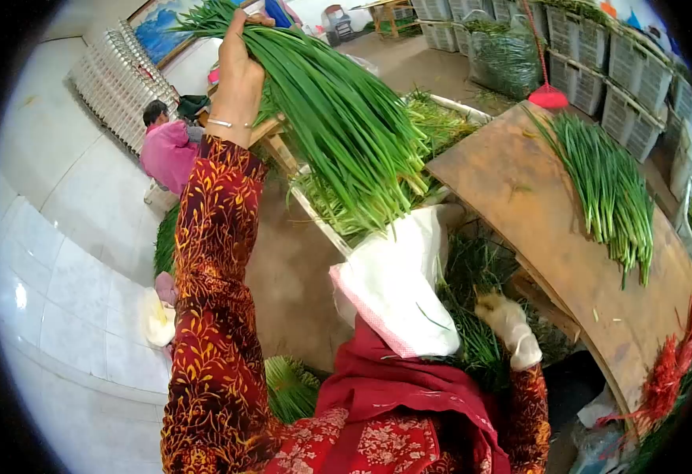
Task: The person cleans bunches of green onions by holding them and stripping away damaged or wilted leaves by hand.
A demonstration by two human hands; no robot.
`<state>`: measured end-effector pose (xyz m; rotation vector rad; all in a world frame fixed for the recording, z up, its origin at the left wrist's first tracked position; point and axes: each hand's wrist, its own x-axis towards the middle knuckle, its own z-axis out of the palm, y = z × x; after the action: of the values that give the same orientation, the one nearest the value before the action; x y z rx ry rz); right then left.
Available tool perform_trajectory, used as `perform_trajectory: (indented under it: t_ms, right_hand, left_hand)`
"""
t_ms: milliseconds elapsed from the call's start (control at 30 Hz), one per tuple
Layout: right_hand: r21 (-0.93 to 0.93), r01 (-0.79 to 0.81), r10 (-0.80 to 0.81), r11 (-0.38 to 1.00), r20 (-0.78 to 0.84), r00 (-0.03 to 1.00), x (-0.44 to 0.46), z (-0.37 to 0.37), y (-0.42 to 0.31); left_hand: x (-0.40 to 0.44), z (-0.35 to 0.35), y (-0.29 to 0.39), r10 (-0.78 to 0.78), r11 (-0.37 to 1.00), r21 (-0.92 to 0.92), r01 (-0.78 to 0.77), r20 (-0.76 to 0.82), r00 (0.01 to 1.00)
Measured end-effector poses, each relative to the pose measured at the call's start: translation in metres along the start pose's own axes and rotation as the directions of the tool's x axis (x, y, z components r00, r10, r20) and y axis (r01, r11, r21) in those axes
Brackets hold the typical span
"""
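Up at eleven o'clock, left hand (239, 77) raised, closed round long green leaves (334, 118), right hand (505, 317) low at four, grip unclear.

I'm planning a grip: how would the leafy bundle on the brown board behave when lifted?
The leafy bundle would probably droop at its thin tips. With no tie visible, it may slide apart. It looks fairly light: the left hand holds up a similar bunch.
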<state>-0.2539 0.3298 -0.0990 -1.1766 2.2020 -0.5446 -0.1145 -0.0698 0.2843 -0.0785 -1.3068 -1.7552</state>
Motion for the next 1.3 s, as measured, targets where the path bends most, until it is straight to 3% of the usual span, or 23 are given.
perform_trajectory:
  t_ms: [67,100,133,167,267,300,333,367,400,433,500,567,633,667,700,767,800,867,933,1100,1167,1233,1300]
  right_hand:
    - [0.319,0.291,-0.212,0.902,-0.262,0.942,-0.002,-0.055,-0.052]
    - [0.486,0.452,-0.269,0.748,-0.4,0.876,0.003,-0.068,-0.072]
    - [0.621,0.487,-0.308,0.614,-0.379,0.873,0.014,-0.075,-0.087]
    - [0.74,0.493,-0.351,0.457,-0.36,0.865,0.025,-0.08,-0.101]
    - [0.666,0.502,-0.417,0.552,-0.3,0.858,0.05,-0.09,-0.135]
    - [0.834,0.435,-0.495,0.338,-0.236,0.836,0.065,-0.085,-0.14]
    - [0.942,0.315,-0.579,0.113,-0.195,0.792,0.074,-0.08,-0.144]
    - [0.942,0.317,-0.575,0.113,-0.198,0.794,0.071,-0.081,-0.149]
    - [0.945,0.324,-0.547,0.049,-0.247,0.8,0.062,-0.084,-0.156]
    - [0.943,0.333,-0.516,-0.015,-0.293,0.805,0.051,-0.088,-0.163]
    - [0.868,0.496,-0.553,-0.019,-0.423,0.718,0.034,-0.083,-0.155]
    - [0.633,0.591,-0.503,0.5,-0.344,0.793,0.03,-0.049,-0.115]
    - [0.281,0.353,-0.34,0.892,-0.094,0.936,0.013,-0.025,-0.081]
    - [-0.035,0.41,-0.411,0.911,-0.041,0.911,0.027,0.014,-0.034]
    - [-0.343,0.44,-0.457,0.83,0.036,0.889,0.044,0.047,0.005]
    - [0.111,-0.044,0.039,0.993,0.044,0.998,0.031,0.011,-0.004]
    - [0.456,0.169,-0.097,0.874,-0.177,0.979,0.037,0.01,-0.001]
    - [0.748,0.275,-0.181,0.604,-0.207,0.961,0.016,-0.062,-0.06]
    - [0.882,0.376,-0.337,0.285,-0.275,0.9,0.018,-0.093,-0.097]
    - [0.934,0.332,-0.469,0.13,-0.237,0.851,0.044,-0.086,-0.14]
    - [0.943,0.313,-0.469,0.111,-0.228,0.853,0.03,-0.078,-0.14]
    - [0.936,0.16,-0.387,0.313,-0.028,0.922,0.011,-0.074,-0.126]
    - [0.916,0.197,-0.326,0.349,-0.078,0.942,0.003,-0.045,-0.103]
  left_hand:
    - [-0.02,0.039,-0.003,0.057,0.992,0.116,-0.05,-0.064,0.996]
    - [-0.011,0.034,-0.002,0.061,0.993,0.108,-0.054,-0.058,0.996]
    - [0.003,0.021,0.001,-0.011,1.0,-0.001,0.011,0.032,0.999]
    - [0.011,0.013,0.005,-0.076,0.991,-0.098,0.089,0.126,0.989]
    - [-0.025,0.064,0.0,-0.087,0.996,0.023,0.09,-0.099,0.991]
    - [-0.033,0.072,-0.002,-0.091,0.995,0.024,0.094,-0.098,0.991]
    - [-0.038,0.079,-0.003,-0.075,0.996,0.05,0.074,0.006,0.997]
    - [-0.04,0.082,-0.008,-0.06,0.996,0.072,0.052,0.11,0.992]
    - [-0.035,0.076,-0.007,-0.113,0.983,-0.102,0.149,0.298,0.948]
    - [-0.03,0.069,-0.008,-0.116,0.982,-0.107,0.154,0.299,0.947]
    - [-0.03,0.073,-0.004,0.034,0.993,0.11,-0.032,-0.012,0.999]
    - [-0.006,0.042,0.013,-0.095,0.994,-0.04,0.1,0.103,0.99]
    - [-0.005,0.043,0.018,-0.156,0.984,-0.017,0.179,0.421,0.894]
    - [-0.018,0.063,0.013,0.103,0.986,0.13,-0.106,0.029,0.994]
    - [-0.029,0.074,0.009,0.097,0.987,0.126,-0.1,0.03,0.995]
    - [-0.04,0.095,0.005,0.065,0.997,0.027,-0.073,0.246,0.967]
    - [-0.043,0.099,0.003,0.046,0.999,-0.014,-0.043,0.342,0.938]
    - [-0.039,0.104,-0.001,-0.038,0.992,-0.093,0.085,0.425,0.904]
    - [-0.027,0.101,0.005,-0.145,0.956,-0.134,0.259,0.553,0.821]
    - [-0.019,0.093,0.005,-0.028,0.936,-0.289,0.2,0.508,0.861]
    - [-0.015,0.087,0.007,-0.077,0.935,-0.24,0.26,0.579,0.812]
    - [-0.018,0.088,0.004,-0.09,0.933,-0.22,0.284,0.623,0.777]
    - [-0.018,0.086,0.002,-0.12,0.915,-0.225,0.336,0.642,0.757]
